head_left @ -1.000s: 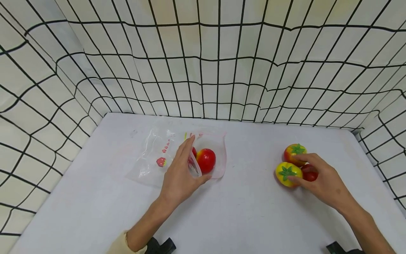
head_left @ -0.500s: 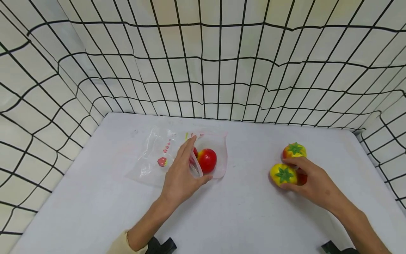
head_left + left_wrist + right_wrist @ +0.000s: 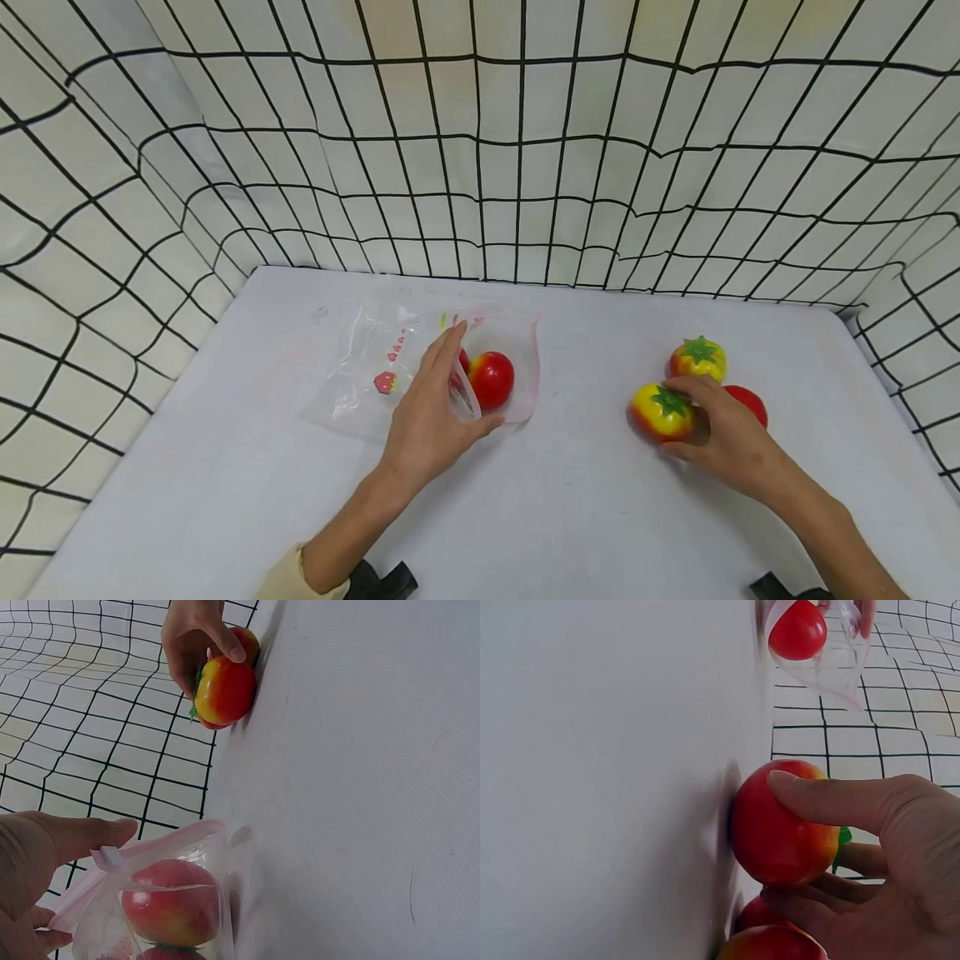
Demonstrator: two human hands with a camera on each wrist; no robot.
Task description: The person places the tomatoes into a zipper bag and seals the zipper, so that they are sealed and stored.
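Observation:
My left hand [image 3: 431, 408] holds the mouth of a clear zip bag [image 3: 360, 400] with a pink edge and printed strawberries. Inside it a red toy tomato [image 3: 491, 380] shows beside a second red one, partly hidden by the hand. At the right, my right hand [image 3: 731, 433] grips a yellow-and-red toy tomato [image 3: 656, 412] with a green star-shaped top. The right wrist view shows the thumb over this tomato [image 3: 780, 832] and fingers on its other side. Just behind stands another yellow-topped tomato [image 3: 697, 358]. A red tomato [image 3: 748, 403] lies partly hidden by the right hand.
All of this lies on a white tabletop [image 3: 570, 500]. Black wire mesh [image 3: 517, 167] rises along the back and both sides, with pale sheeting behind it.
The right hand has moved left and toward me, drawing the yellow-and-red tomato away from the other two and tilting its green top. The left hand and bag have stayed in place.

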